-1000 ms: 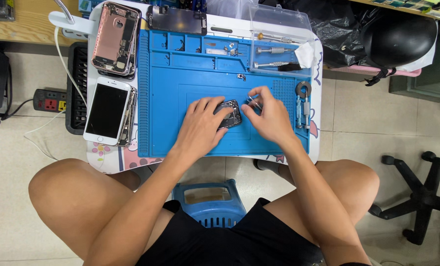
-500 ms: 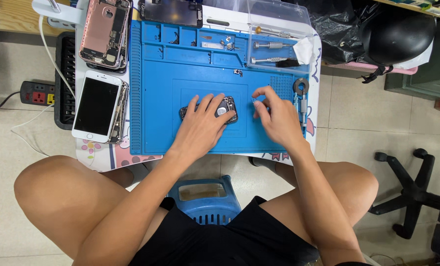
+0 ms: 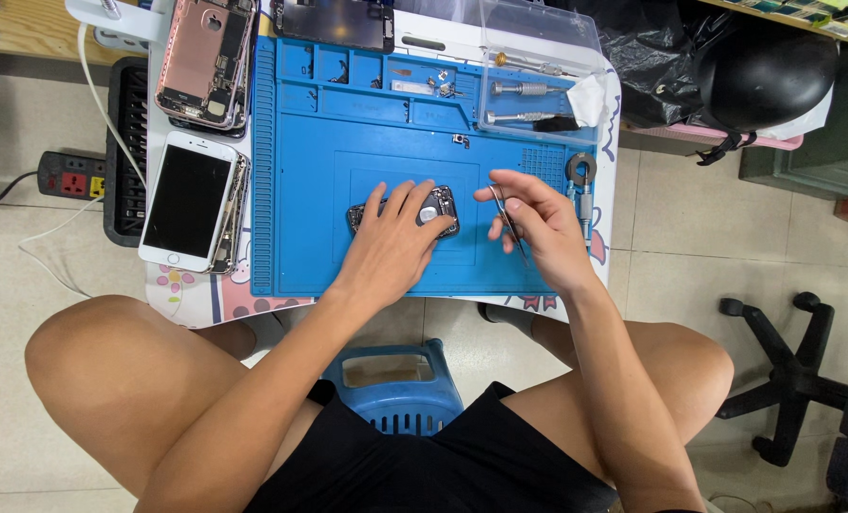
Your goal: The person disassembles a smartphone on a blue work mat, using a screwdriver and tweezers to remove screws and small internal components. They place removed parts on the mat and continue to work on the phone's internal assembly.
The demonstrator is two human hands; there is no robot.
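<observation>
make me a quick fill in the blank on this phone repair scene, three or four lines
1. The left hand presses down on a small opened device lying on the ____ work mat.
2. The right hand holds a pair of metal ____.
3. The white phone lies face up, to the ____ of the mat.
4. The screwdrivers lie in a clear ____ at the mat's far right corner.

Missing words: blue; tweezers; left; tray
</observation>
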